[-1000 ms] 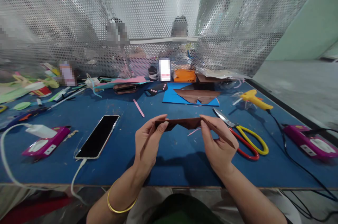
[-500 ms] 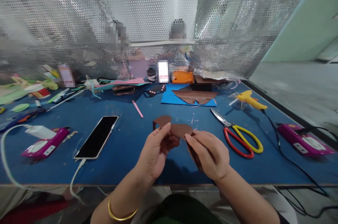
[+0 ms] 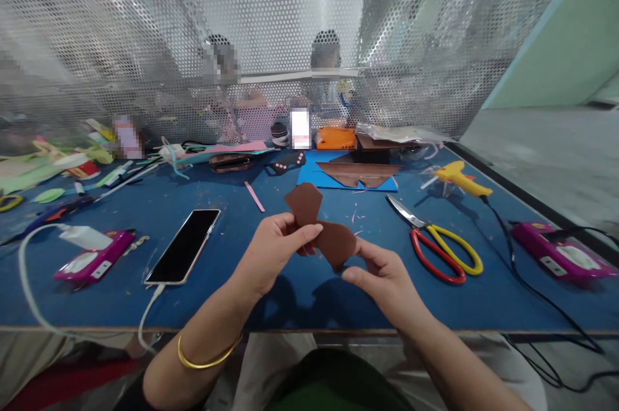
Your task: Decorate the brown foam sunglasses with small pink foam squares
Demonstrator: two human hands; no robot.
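Note:
Between my hands, above the blue table, is a thin brown sheet cutout [image 3: 334,243] with two wide lobes joined by a narrow waist; it looks like craft foam. My left hand [image 3: 278,243] pinches it at the waist, thumb in front and fingers behind. At its lower right edge, my right hand [image 3: 380,272] has the thumb and fingertips on the rim of the right lobe. Red-and-yellow-handled scissors [image 3: 438,250] lie with blades apart to the right of my right hand. A narrow pink strip [image 3: 255,197] rests beyond my left hand.
A phone [image 3: 184,246] on a charging cable and a purple power strip [image 3: 99,259] lie left. On the right are a yellow glue gun [image 3: 461,179] and another purple power strip [image 3: 556,253]. Brown pieces [image 3: 358,172] lie on a blue sheet [image 3: 307,175] before a perforated screen [image 3: 275,24].
The brown cutout has turned to face me more flatly, its left lobe now raised. My right hand's grip has opened out to the cutout's right edge.

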